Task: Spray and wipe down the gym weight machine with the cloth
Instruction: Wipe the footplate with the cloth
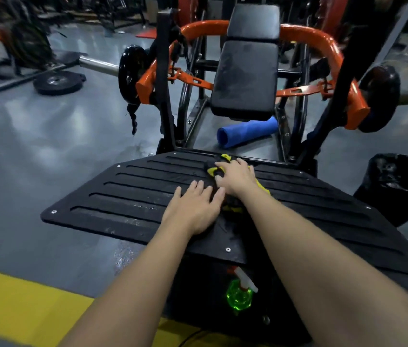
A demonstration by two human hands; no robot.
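Pressing flat, the left hand [195, 209] lies with straight fingers on the black footplate [135, 191], just beside the right hand [235, 175], whose fingers curl over the bunched yellow-and-black cloth [216, 169]. Green spray bottle [239, 295] sits below the plate, between the forearms. Blue roll [245, 132] lies beyond the right hand.

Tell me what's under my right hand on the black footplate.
A yellow and black cloth sits bunched under the right hand, on the ribbed footplate. Its edges show past the fingers and beside the wrist; its middle is covered by the hand.
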